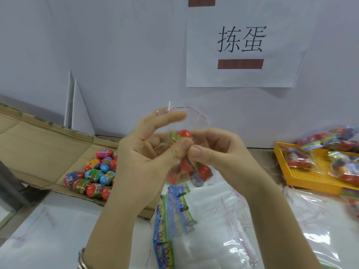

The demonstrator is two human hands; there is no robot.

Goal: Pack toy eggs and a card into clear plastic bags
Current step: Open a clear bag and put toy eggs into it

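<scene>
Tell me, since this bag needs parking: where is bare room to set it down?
Left hand and right hand grip the held bag. Bare: the cardboard flap left of the loose eggs, and the near-left tabletop beside the cards. Crowded: clear bags centre-right, yellow tray of packed bags at right.

Toy eggs [96, 177]: smooth glossy plastic, banded with printed film. Held bag [196, 121]: thin clear plastic. Cards [169, 216]: glossy printed paper. Box [38, 144]: matt brown cardboard. Tray [310, 178]: yellow perforated plastic. Sign [240, 74]: matt white paper.

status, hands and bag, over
Off the table, left hand and right hand pinch clear bag. Inside, red eggs. Nothing in the way.
</scene>
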